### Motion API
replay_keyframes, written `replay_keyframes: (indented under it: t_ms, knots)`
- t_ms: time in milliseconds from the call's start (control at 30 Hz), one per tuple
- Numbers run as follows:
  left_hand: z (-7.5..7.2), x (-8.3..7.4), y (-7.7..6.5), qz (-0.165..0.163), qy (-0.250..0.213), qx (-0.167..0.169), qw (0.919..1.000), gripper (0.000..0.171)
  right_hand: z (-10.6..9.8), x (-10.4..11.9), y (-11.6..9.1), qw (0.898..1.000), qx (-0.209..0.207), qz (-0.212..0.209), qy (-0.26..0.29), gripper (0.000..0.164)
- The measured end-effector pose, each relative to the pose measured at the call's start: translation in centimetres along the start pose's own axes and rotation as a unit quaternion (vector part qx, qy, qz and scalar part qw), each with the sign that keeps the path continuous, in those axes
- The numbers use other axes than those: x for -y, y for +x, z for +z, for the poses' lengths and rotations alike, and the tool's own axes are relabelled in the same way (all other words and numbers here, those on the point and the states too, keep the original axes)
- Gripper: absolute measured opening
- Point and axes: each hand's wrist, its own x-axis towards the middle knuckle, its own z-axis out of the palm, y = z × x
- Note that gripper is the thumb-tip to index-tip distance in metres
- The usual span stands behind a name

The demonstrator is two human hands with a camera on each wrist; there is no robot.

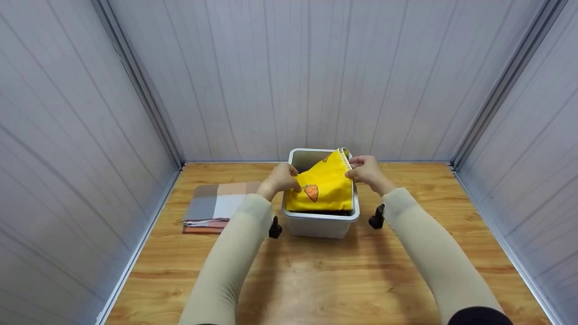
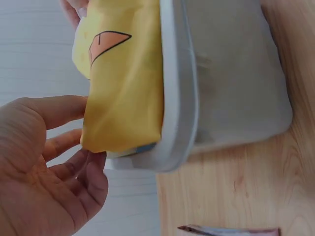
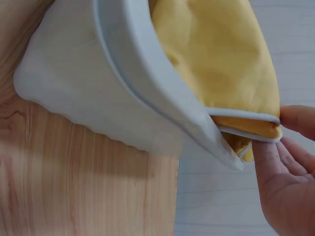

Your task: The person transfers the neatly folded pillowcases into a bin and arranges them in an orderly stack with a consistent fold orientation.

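Note:
A folded yellow cloth [image 1: 327,183] with a carrot print and white piping lies in the mouth of a white plastic bin [image 1: 321,225]. Its far right corner rises above the rim. My left hand [image 1: 282,179] pinches the cloth's left edge; the left wrist view shows the thumb on top and fingers beneath. On the other side, my right hand [image 1: 369,171] pinches the piped corner between thumb and fingers, as the right wrist view shows. Most of the bin's inside is hidden under the cloth.
Left of the bin, a folded checked cloth [image 1: 226,203] in grey, white and orange lies on the wooden table [image 1: 311,280], partly behind my left arm. Pale panel walls [image 1: 280,81] enclose the table at the back and both sides.

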Motion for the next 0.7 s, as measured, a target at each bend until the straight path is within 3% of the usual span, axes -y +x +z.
replay_keyframes:
  t_ms: [333,500,700]
  knots:
    - [0.7,0.3,-0.3,0.022,0.099,0.022,0.9946,0.042,0.0,0.1,-0.8,0.998,0.022,-0.007,-0.057,0.058]
    - [0.9,0.3,-0.4,0.021,0.126,0.026,0.9915,0.034,-0.1,0.0,-0.9,0.995,0.021,-0.013,-0.093,0.051]
    - [1.3,0.7,-0.3,0.01,0.148,0.027,0.9886,0.052,-0.2,-0.9,-0.8,0.99,-0.002,-0.027,-0.136,0.037]
